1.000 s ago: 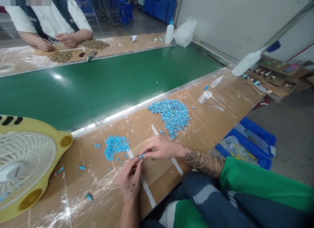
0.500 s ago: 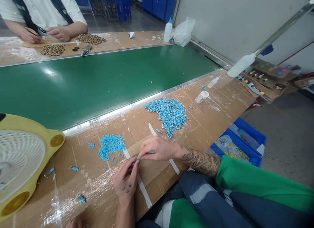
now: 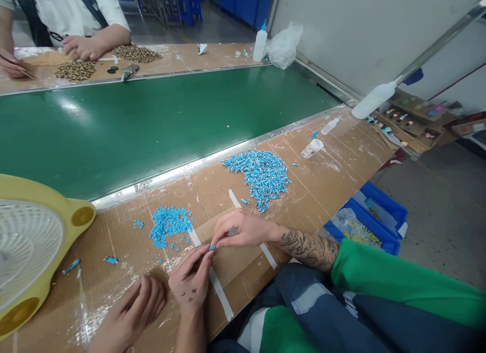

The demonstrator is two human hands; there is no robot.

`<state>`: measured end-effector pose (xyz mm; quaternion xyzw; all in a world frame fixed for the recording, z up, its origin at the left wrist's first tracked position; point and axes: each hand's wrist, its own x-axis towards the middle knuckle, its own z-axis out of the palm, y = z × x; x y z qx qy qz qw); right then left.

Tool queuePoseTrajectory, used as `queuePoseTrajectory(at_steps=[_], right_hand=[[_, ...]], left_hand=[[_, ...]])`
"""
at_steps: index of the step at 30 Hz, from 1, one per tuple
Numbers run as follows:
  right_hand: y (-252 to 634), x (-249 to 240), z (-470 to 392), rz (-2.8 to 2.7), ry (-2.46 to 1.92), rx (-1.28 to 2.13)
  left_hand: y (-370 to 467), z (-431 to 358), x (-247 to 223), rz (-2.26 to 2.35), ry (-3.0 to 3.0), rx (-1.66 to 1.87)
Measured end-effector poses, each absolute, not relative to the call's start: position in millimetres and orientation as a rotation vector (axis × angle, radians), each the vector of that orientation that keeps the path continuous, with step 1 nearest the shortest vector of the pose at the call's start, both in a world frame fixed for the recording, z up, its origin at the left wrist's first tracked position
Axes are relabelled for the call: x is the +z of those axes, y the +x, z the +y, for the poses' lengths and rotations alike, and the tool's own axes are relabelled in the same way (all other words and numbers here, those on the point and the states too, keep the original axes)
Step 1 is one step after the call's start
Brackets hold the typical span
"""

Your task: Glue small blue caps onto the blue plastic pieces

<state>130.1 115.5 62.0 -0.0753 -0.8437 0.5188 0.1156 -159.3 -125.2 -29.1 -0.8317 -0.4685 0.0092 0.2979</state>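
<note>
Above the cardboard-covered table, my left hand [image 3: 190,279] and my right hand [image 3: 240,228] meet at their fingertips. Between them they pinch a small blue piece [image 3: 212,247], mostly covered by the fingers. Just beyond my left hand lies a pile of small blue ring-like discs [image 3: 170,225]. A larger heap of slim blue pieces with pale, shiny marks [image 3: 264,175] spreads beyond my right hand. Another person's hand [image 3: 132,312] rests on the table left of my left hand, its fingers curled; what it holds, if anything, is hidden.
A yellow fan [image 3: 78,216] stands at the left, with loose blue pieces [image 3: 111,260] near it. A green conveyor belt [image 3: 159,120] runs across, with a co-worker [image 3: 83,44] opposite. Farther right are a white cup [image 3: 312,148] and blue bins [image 3: 357,226] below the table edge.
The other person's hand has come in from the bottom edge, over where a loose blue piece lay. The co-worker opposite has moved their hands apart. My hands keep their pinch almost unmoved.
</note>
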Motion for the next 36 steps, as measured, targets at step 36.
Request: queuePoseTrajectory(at_steps=[36], right_hand=[[121, 66, 71, -2.230, -0.056, 1.105]], left_hand=[[-153, -123, -2, -1.509, -2.542, 0.147]])
